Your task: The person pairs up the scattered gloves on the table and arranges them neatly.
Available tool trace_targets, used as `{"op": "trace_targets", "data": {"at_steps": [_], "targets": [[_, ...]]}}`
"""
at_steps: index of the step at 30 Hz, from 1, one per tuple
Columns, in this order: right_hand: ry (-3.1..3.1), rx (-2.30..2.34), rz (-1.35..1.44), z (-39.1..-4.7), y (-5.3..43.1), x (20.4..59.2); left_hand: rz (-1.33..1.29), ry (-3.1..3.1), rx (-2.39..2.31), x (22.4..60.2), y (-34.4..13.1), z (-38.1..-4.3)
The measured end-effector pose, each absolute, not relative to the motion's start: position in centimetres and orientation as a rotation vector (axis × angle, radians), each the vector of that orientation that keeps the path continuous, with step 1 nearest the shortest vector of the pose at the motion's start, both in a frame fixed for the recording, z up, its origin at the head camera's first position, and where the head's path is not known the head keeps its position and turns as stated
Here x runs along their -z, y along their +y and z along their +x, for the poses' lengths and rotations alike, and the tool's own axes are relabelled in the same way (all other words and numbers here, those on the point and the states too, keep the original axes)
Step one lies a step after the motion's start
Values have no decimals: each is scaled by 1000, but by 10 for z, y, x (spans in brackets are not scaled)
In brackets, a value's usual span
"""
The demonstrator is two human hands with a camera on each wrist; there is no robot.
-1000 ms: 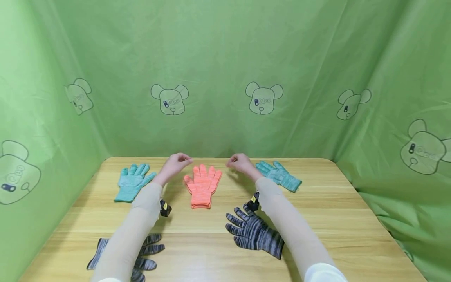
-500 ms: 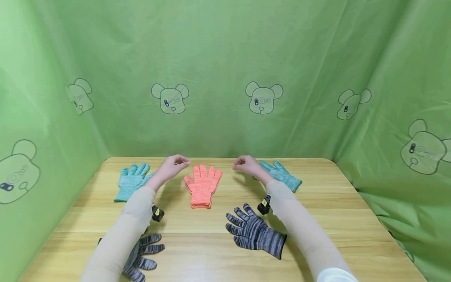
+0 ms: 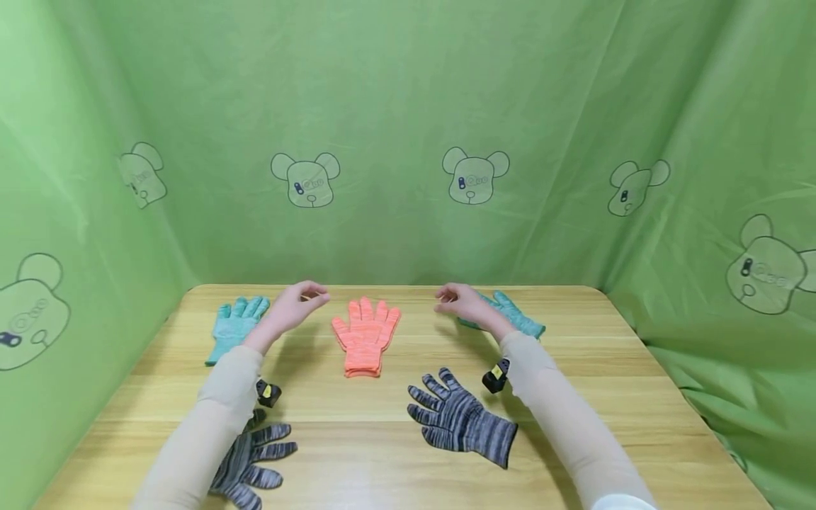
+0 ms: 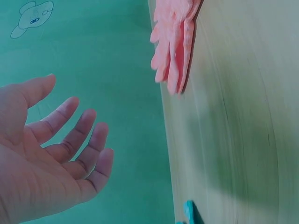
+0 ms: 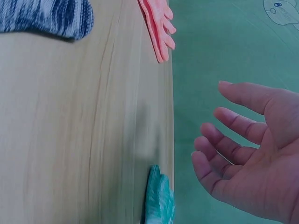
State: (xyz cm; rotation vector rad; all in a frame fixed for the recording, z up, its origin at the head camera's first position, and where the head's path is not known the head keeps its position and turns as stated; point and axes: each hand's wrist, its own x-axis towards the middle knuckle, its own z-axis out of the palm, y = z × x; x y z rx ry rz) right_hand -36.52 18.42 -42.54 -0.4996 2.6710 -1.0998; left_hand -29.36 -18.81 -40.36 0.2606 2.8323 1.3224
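Observation:
A pair of coral-orange knit gloves (image 3: 365,340) lies stacked flat at the table's middle, fingers pointing to the back. My left hand (image 3: 295,306) hovers to their left with nothing in it; the left wrist view shows its fingers (image 4: 74,140) relaxed and apart. To the right of the coral pair, my right hand (image 3: 465,303) is held above the table, also holding nothing, fingers loosely bent. A teal glove (image 3: 234,327) lies partly behind the left wrist. Another teal glove (image 3: 519,319) sits partly hidden by the right hand.
Nearer the front lie two dark grey striped gloves: one (image 3: 468,418) at centre right, the other (image 3: 255,464) partly covered by the left forearm. All rest on a light wooden table (image 3: 357,453). A green curtain (image 3: 395,85) with bear prints rises behind and beside it.
Both hands have drawn apart, the left moving left and the right moving right, away from the coral gloves. Their fingers have loosened. The gloves have stayed in place.

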Motion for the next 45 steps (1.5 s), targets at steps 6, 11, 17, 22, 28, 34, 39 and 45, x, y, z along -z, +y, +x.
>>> {"op": "trace_targets", "data": {"at_steps": [6,11,17,22,28,34,39,45], "targets": [[2653,1119,-521,-363,200,424,227,2834,-1335,398,-203,-286],[2644,1122,-476,-360,216,423,205,2882,-1320,394,-213,-277],[2646,1134,-444,-359,235,428,198,2906,-1310,394,-225,-269],[2635,1196,-441,-356,246,428,176,2922,-1326,401,-239,-269],[2643,1245,-422,-353,261,431,151,2933,-1343,411,-254,-267],[2678,1232,-369,-357,276,444,118,2915,-1375,418,-267,-265],[2693,1243,-354,-358,288,446,65,2845,-1443,423,-278,-265],[2715,1232,-324,-358,301,447,1,2786,-1489,423,-289,-263]]}}
